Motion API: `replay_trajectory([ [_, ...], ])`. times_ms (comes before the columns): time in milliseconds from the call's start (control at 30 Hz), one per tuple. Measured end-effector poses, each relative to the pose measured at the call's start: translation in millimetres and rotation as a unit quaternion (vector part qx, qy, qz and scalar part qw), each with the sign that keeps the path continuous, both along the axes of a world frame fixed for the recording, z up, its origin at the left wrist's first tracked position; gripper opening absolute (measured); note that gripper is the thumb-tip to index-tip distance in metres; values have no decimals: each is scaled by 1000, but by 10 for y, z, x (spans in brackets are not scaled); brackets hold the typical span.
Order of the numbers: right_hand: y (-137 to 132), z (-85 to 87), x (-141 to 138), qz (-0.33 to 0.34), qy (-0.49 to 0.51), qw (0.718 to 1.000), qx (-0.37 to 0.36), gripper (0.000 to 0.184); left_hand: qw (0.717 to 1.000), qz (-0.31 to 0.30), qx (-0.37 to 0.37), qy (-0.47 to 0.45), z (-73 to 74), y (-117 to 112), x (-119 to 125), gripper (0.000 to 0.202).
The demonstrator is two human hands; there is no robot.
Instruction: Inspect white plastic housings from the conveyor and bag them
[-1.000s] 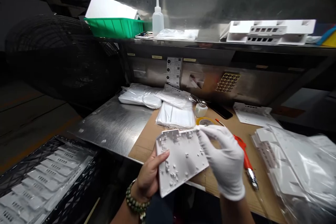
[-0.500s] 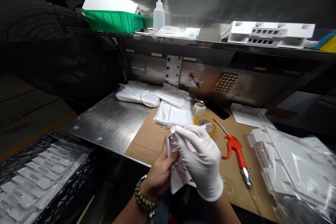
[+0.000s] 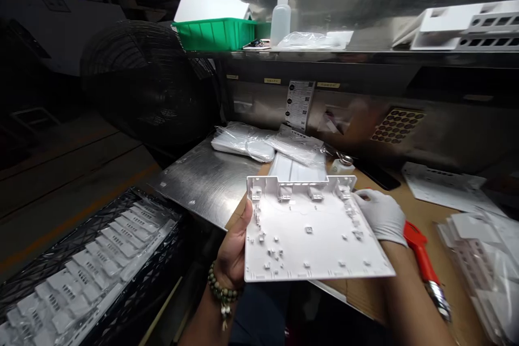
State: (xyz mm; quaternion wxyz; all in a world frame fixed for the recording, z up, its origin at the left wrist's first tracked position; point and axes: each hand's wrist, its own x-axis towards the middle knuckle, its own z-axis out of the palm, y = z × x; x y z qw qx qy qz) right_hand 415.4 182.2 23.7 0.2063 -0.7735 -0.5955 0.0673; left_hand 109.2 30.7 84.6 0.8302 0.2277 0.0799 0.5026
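A white plastic housing panel [image 3: 308, 248] is held up in front of me, its inner side with clips and small posts facing me. My bare left hand [image 3: 235, 248] grips its left edge, thumb on the front and fingers behind. At the upper right corner is my right hand [image 3: 383, 216] in a white glove, its fingers curled against the panel's edge and partly hidden. Behind that hand lies a red air blow gun [image 3: 417, 243] on the cardboard [image 3: 365, 297]. A beaded bracelet [image 3: 223, 292] circles my left wrist.
Bagged white panels [image 3: 243, 143] lie at the back, near a small pump bottle [image 3: 343, 163]. More bagged panels [image 3: 478, 259] are at right. A black crate [image 3: 121, 211] with a row of panels stands lower left. Above, the shelf [image 3: 324, 57] carries a green bin [image 3: 219, 35] and a squeeze bottle [image 3: 280, 24].
The panel has turned from edge-on to its broad inner side facing me. My right hand has moved from its top edge to the right corner. The view has swung left.
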Motion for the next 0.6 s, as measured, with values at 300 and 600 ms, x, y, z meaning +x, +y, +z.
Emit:
replay_trajectory([
  [300,63,-139,30,19,-54,998,-9,38,998,46,-37,32,91,-35,-63,72],
  [600,-254,-34,490,-3,18,999,-36,41,998,-21,-56,-17,-153,13,-169,70],
])
